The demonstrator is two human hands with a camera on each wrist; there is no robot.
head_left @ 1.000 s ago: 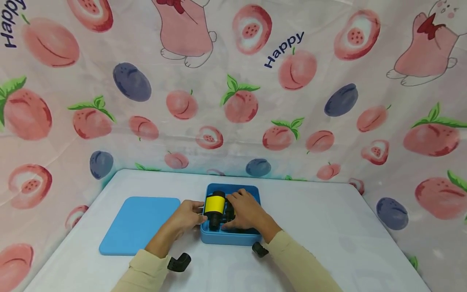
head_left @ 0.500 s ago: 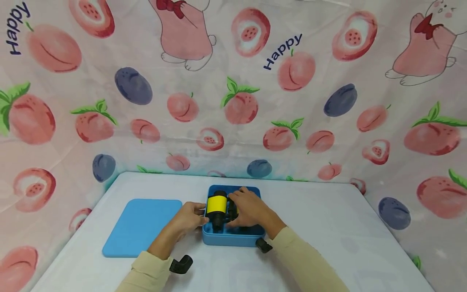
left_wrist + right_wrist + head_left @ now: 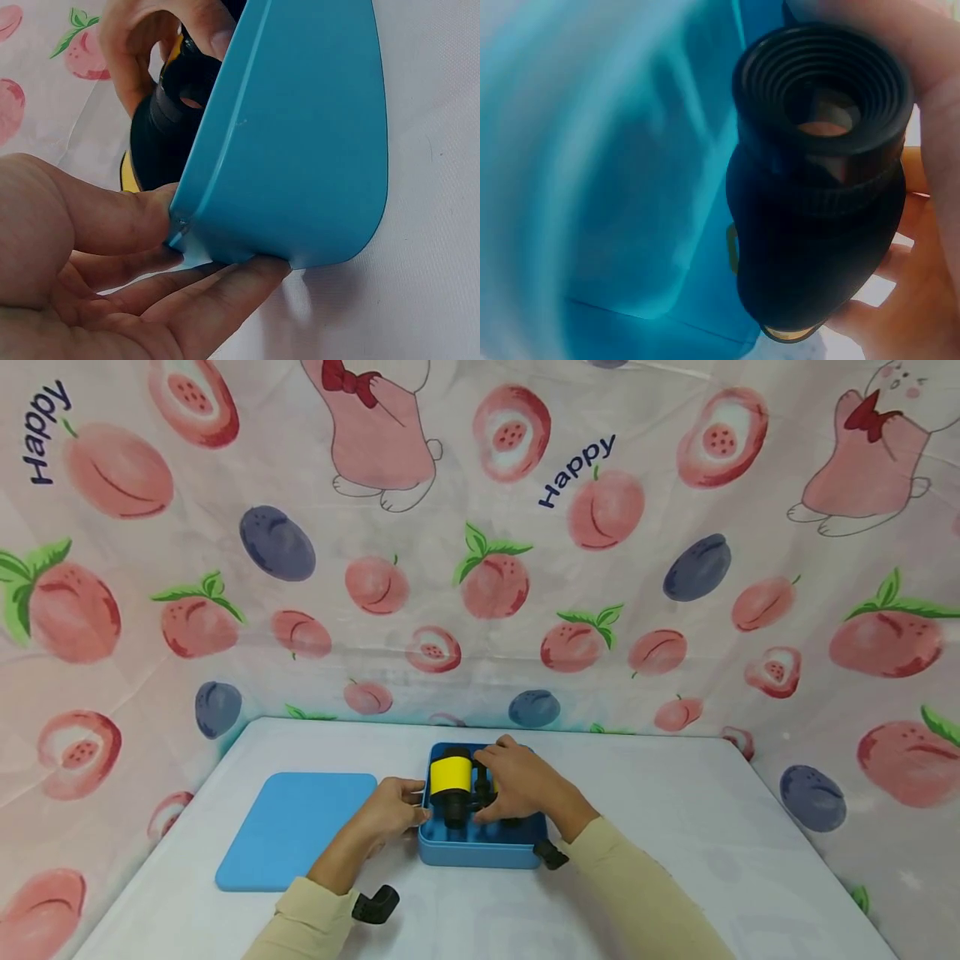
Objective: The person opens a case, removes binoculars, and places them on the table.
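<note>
A pair of black and yellow binoculars (image 3: 451,774) is in the mouth of a blue box (image 3: 480,857). My right hand (image 3: 525,783) grips the binoculars from the right side; its fingers wrap around the far barrel in the right wrist view, where a ribbed black eyepiece (image 3: 817,161) faces the camera. At the box's left side, my left hand (image 3: 390,812) holds the wall. Its thumb lies at the rim and its fingers press the outside of the box (image 3: 300,142) in the left wrist view. Part of the binoculars' right barrel is hidden behind the right hand.
A flat blue lid (image 3: 288,835) lies on the white table (image 3: 675,827) to the left, partly behind the left forearm. Black wrist-worn pieces (image 3: 377,904) stick out from both sleeves. A fruit-printed cloth (image 3: 637,568) hangs behind the table.
My right hand has risen slightly and moved right with the binoculars, which shift up and show more of the box floor. My left hand stays at the box's side.
</note>
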